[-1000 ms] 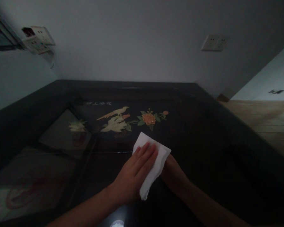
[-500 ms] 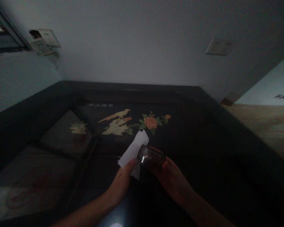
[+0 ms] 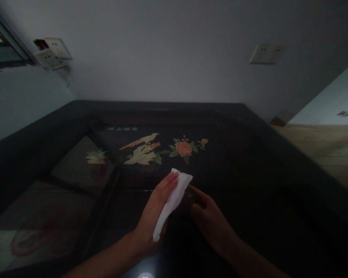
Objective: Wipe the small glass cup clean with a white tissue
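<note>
A folded white tissue (image 3: pixel 174 197) is in my left hand (image 3: pixel 153 212), its fingers behind and along the tissue's left side. My right hand (image 3: pixel 210 216) grips a small dark glossy object (image 3: pixel 190 195), which is hard to make out against the black surface. The tissue's right edge is next to that object; whether they touch cannot be told. Both hands are over a glossy black tabletop (image 3: pixel 249 154) with inlaid birds (image 3: pixel 142 152) and an inlaid pink flower (image 3: pixel 183 148).
A pale wall (image 3: pixel 162 50) stands behind the table, with a socket plate (image 3: pixel 267 54) at the right and sockets (image 3: pixel 58 48) at the left. Light wooden floor (image 3: pixel 321 144) shows at the right. The tabletop mirrors a window on its left side.
My left hand has turned and moved up beside the tissue, which now stands narrower and more to the right. The shiny object has tilted and looks darker in my right hand.
</note>
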A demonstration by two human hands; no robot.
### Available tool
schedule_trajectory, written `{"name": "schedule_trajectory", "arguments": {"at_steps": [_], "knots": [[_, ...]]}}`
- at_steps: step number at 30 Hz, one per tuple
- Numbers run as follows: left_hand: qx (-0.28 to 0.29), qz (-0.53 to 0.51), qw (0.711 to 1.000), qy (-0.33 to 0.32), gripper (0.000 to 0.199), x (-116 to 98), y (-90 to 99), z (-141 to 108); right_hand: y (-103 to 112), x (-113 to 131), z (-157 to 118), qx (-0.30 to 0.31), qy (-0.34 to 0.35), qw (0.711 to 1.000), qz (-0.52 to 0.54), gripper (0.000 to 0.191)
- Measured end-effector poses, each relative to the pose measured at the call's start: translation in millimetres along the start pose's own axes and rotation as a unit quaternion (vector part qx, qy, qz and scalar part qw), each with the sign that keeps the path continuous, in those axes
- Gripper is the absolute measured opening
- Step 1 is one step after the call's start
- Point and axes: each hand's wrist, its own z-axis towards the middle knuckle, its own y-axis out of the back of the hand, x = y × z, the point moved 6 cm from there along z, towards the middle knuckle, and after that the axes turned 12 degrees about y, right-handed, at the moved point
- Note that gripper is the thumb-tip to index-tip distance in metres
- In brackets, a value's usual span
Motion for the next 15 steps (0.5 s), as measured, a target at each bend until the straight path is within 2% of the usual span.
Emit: {"name": "schedule_trajectory", "arguments": {"at_steps": [3, 6, 9, 12, 14, 15], "knots": [[0.008, 0.133, 0.986, -0.098, 0.057, -8.7, -9.3, -4.7, 3.1, -1.3, 0.1, -0.020, 0.006, 1.000, -0.015, 0.050], [0.023, 0.240, 0.954, -0.176, 0.057, -16.6, -20.7, -10.5, 6.8, -1.8, 0.0, -0.037, 0.007, 0.999, -0.031, 0.043], [0.030, 0.271, 0.940, -0.206, 0.058, -21.1, -25.4, -10.4, 8.4, -0.8, 0.4, -0.041, 0.010, 0.999, -0.029, 0.040], [0.030, 0.196, 0.968, -0.154, 0.058, -17.1, -21.4, -4.7, 8.2, 0.3, 1.4, -0.040, 0.017, 0.999, -0.013, 0.048], [0.017, 0.074, 0.995, -0.060, 0.057, -6.0, -14.3, -0.8, 6.6, 0.8, 2.1, -0.029, 0.024, 0.999, 0.004, 0.056], [0.010, 0.001, 1.000, 0.010, 0.057, 3.3, -11.3, 0.3, 5.6, 1.0, 2.4, -0.020, 0.028, 0.999, 0.012, 0.059]]}}
